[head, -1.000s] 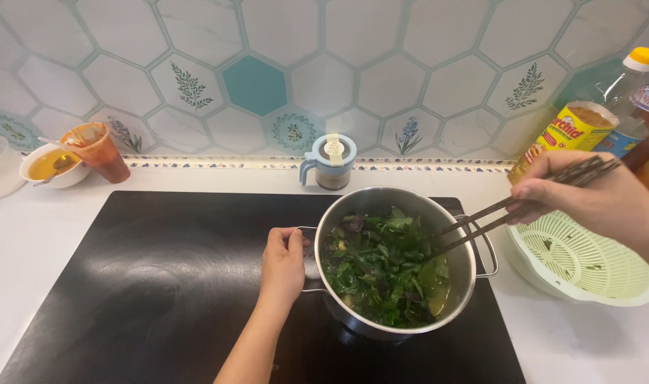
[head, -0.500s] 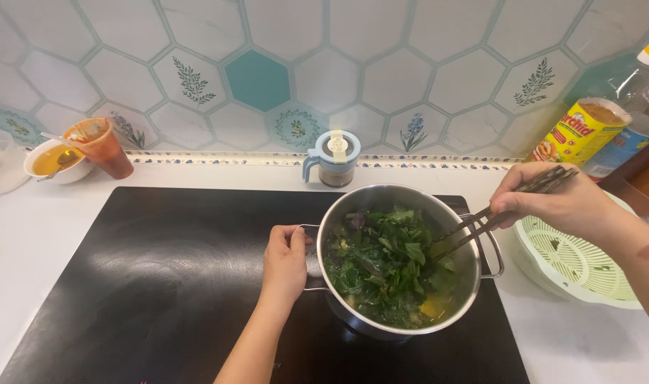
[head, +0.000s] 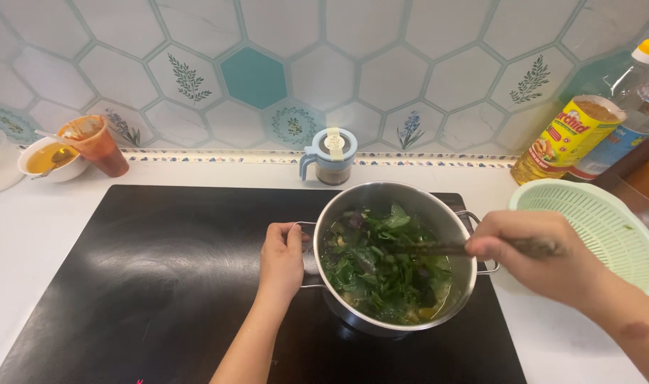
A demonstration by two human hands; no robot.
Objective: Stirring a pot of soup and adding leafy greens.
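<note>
Head view: left hand (head: pixel 282 259) clasps the steel pot (head: pixel 438 213) handle at 9 o'clock; right hand (head: pixel 545 256), now lower, pinches chopsticks (head: pixel 427 249) sunk into greens (head: pixel 381 274), mid-cooktop (head: pixel 161 284).

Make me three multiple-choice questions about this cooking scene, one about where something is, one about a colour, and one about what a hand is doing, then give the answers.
1. Where is the green colander?
A. On the white counter to the right of the pot
B. Inside the pot
C. On the left of the black cooktop

2. What colour is the one solid-coloured hexagon tile on the wall?
A. Red
B. Teal
C. Yellow

3. What is the left hand doing?
A. Lifting the small blue-handled jar
B. Resting flat on the counter
C. Gripping the pot's left handle

Answers:
1. A, it sits on the counter beyond the pot, behind the right hand.
2. B, it is teal among pale tiles.
3. C, its fingers close around the handle while the right hand holds chopsticks in the greens.
</note>
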